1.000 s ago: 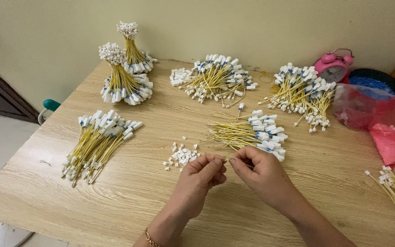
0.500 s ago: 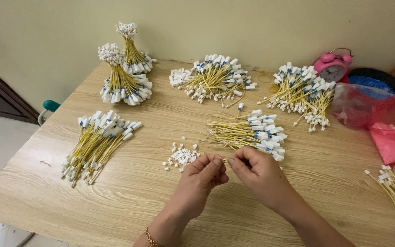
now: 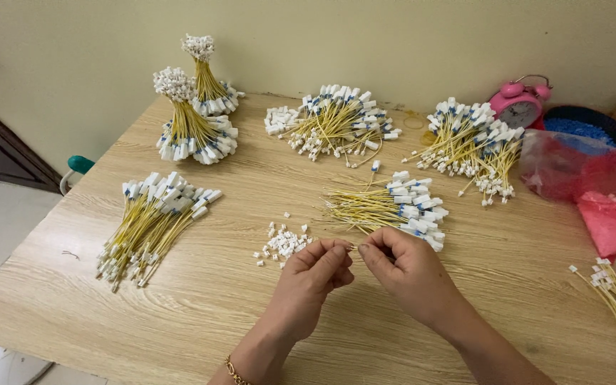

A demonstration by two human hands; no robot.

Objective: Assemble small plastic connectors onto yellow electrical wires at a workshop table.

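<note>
Both hands meet at the front of the wooden table [image 3: 180, 314], right by the little heap of white connector housings [image 3: 283, 244] and the loose pile of yellow wire leads [image 3: 386, 207]. Left hand [image 3: 313, 279] and right hand [image 3: 406, 267] have fingertips pinched shut on one thin yellow wire [image 3: 354, 247]. It looks featherlight, floppy and easy to kink, so I'd grip near the tip.

Left hand [image 3: 316, 274] and right hand [image 3: 402, 269] pinched together fingertip to fingertip over the wooden table [image 3: 201, 299], a tiny part barely visible between them. Just beyond: loose yellow wires with white connectors [image 3: 386, 207] and a scatter of small white caps [image 3: 283, 242]. At the wall, a pink alarm clock [image 3: 516, 105].
</note>
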